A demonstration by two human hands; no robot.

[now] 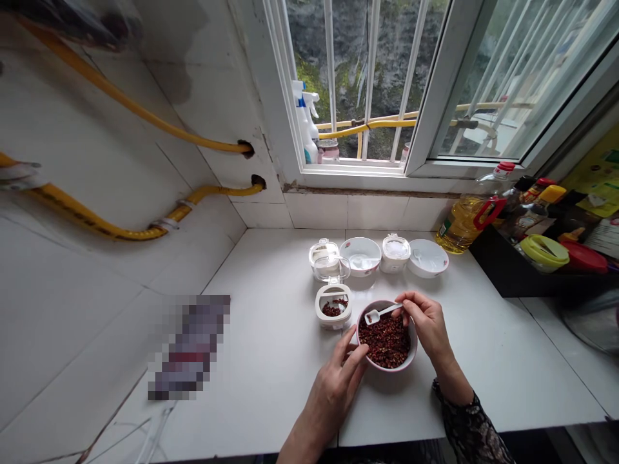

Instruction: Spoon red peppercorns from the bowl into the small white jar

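A white bowl (412, 351) with a pink rim is filled with dark red dried peppercorns (387, 341). My left hand (338, 374) grips the bowl's left rim, with the thumb over the edge and fingers along the outside. Above the bowl, my right hand (423, 316) pinches the handle of a small white spoon (382, 313). The spoon's scoop hovers over the peppercorns at the bowl's far left, with a little dark red matter in it. Just beyond the bowl to the left stands a white seasoning jar (333, 293), its lid up and some peppercorns inside.
Behind are two more lidded jars (395, 253) and two white bowls (360, 256), (428, 259). An oil bottle (457, 222) and a black box (498, 264) of condiments stand at the right. A pixelated object (191, 348) lies left. Yellow pipes (159, 129) run along the left wall.
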